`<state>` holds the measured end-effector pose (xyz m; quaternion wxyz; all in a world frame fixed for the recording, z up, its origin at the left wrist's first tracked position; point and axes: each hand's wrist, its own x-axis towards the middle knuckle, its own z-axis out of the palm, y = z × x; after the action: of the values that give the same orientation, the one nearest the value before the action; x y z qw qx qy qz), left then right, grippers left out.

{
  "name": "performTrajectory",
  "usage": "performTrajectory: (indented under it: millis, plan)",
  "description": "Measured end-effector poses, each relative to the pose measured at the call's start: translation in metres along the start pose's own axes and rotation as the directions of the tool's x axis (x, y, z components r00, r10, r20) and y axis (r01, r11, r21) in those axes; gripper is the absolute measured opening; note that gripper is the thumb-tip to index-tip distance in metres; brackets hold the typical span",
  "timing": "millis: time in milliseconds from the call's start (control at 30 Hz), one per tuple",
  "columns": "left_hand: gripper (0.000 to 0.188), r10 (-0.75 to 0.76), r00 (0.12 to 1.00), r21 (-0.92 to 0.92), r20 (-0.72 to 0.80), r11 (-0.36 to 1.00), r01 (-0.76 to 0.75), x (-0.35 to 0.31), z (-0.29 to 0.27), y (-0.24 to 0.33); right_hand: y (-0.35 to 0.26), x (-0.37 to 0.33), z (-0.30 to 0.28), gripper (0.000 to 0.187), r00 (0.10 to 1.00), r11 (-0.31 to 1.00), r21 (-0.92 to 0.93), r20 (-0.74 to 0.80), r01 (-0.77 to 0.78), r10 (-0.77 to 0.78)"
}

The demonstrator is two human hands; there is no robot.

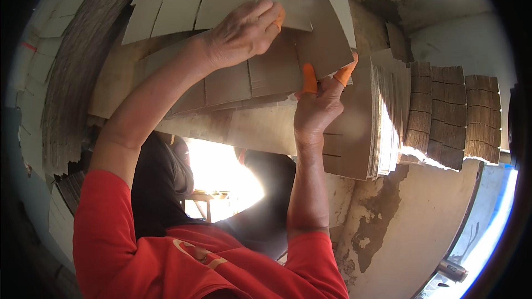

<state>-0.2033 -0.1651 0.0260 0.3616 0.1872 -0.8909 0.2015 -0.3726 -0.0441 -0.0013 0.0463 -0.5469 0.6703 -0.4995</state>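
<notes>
My left hand (246,30) is closed over the lower edge of a pale slotted cardboard strip (177,11). An orange finger cot covers one fingertip, and the curled fingers hide what they grip. My right hand (320,106) wears orange cots on thumb and forefinger. Between those two fingers it holds the lower end of a plain brown cardboard panel (326,29), which tilts up and away from me. Beneath both hands a second slotted strip (227,80), browner in colour, lies across a wooden board (244,127).
Slotted cardboard sheets (354,116) stand in a pack just right of my right hand. Beyond them are several brown bundles (448,116) in a row. A tall cardboard stack (83,72) rises at the left. The wall (410,216) on the right has peeling paint.
</notes>
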Motion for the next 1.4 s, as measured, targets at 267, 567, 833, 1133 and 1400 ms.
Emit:
performTrajectory:
  millis: [267, 567, 833, 1133, 1400]
  plan:
    - [0.021, 0.016, 1.000, -0.175, 0.004, 0.985, -0.015, -0.003, -0.054, 0.057, -0.036, -0.004, -0.008, 0.086, 0.995, 0.989, -0.123, 0.063, 0.086, -0.078]
    - [0.030, -0.314, 0.939, -0.269, 0.138, 0.901, 0.340, 0.007, -0.125, 0.009, -0.116, 0.049, -0.021, 0.056, 0.863, 0.805, -0.389, 0.421, 0.449, -0.278]
    - [0.040, -0.513, 0.674, -0.055, 0.532, 0.773, 0.632, -0.031, -0.141, -0.008, -0.063, 0.088, 0.024, 0.026, 0.657, 0.944, -0.331, 0.711, 0.000, 0.250]
    - [0.064, -0.458, 0.816, -0.037, 0.352, 0.864, 0.501, -0.092, -0.136, 0.023, -0.029, 0.014, -0.079, 0.031, 0.911, 0.796, -0.484, 0.005, 0.364, -0.413]
    - [0.044, -0.317, 0.915, -0.213, 0.249, 0.904, 0.371, -0.096, -0.127, 0.059, 0.060, -0.045, -0.170, 0.047, 0.996, 0.441, -0.894, 0.060, 0.080, -0.060]
